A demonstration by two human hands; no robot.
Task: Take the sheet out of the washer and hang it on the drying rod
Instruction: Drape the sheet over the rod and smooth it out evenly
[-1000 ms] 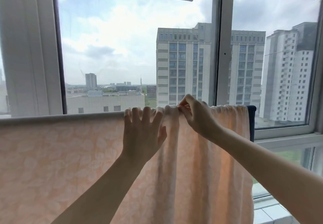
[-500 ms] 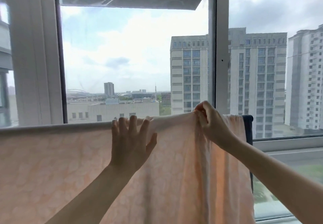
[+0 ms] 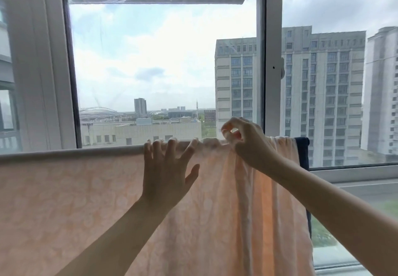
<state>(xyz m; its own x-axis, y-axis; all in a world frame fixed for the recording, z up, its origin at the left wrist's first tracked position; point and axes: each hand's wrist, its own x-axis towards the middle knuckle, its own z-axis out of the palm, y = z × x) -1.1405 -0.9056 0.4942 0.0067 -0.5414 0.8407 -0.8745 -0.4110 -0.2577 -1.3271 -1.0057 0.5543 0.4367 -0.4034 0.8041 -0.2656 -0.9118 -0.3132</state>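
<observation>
left hand [image 3: 167, 177]: fingers spread flat on sheet [image 3: 64, 200] | right hand [image 3: 247, 144]: just beside, pinching bunched sheet top

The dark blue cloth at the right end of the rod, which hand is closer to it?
Right. The right hand pinches the sheet a little left of the dark blue cloth; the left hand rests flat on the sheet, farther left.
</observation>
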